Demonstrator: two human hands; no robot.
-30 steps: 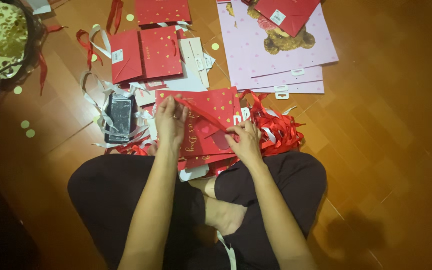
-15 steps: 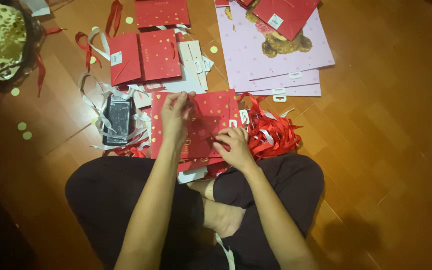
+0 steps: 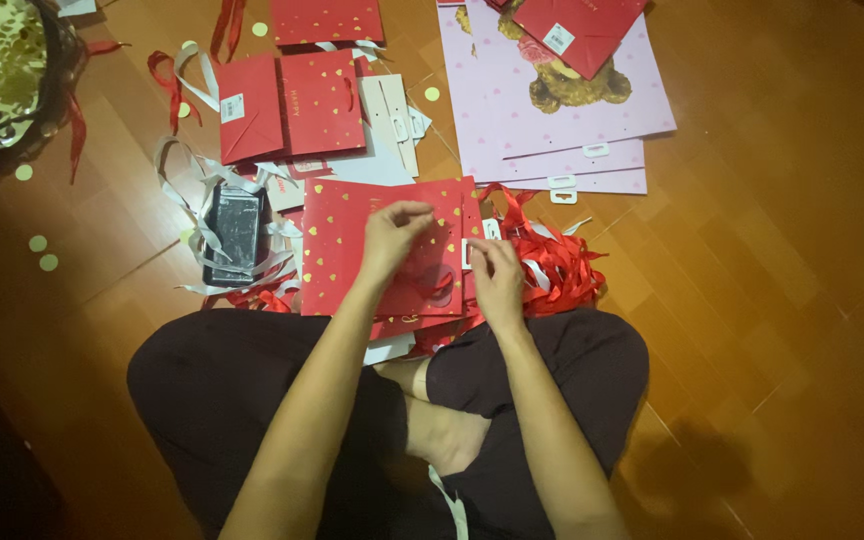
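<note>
Both pinched: left hand (image 3: 392, 235) and right hand (image 3: 497, 280) on red gift bag (image 3: 352, 250) (flat).

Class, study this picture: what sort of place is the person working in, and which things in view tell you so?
Probably a room in a home, used as a makeshift craft spot. The person sits cross-legged on a wooden floor, with flat red gift bags, pink paper bags and loose red ribbon spread around them, no table in sight.

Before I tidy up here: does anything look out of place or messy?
Yes. Red ribbons lie tangled beside the red bag, white ribbons loop over a phone, and round stickers dot the floor.
</note>
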